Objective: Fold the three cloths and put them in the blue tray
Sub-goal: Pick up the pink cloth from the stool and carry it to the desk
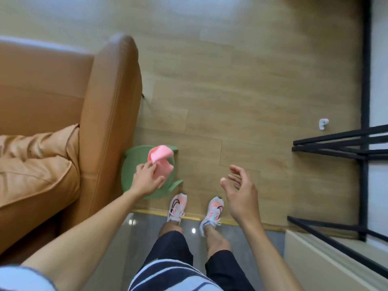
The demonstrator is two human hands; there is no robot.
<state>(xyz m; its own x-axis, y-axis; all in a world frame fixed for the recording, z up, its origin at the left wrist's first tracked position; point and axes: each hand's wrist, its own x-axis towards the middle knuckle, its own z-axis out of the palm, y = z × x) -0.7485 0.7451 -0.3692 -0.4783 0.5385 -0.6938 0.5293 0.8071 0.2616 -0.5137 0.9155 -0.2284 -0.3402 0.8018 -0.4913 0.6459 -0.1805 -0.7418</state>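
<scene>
The left hand (147, 180) pinches the pink cloth (161, 162) between its fingers, and the cloth is partly folded over and lies on the green stool (134, 162), just beside the arm of the brown sofa (109, 106). The right hand (241, 192) is spread open above the wooden floor (241, 91) and holds nothing, well apart from the cloth.

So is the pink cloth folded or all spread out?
Partly folded: the pink cloth is doubled over itself on the green stool, gripped by the left hand.
</scene>
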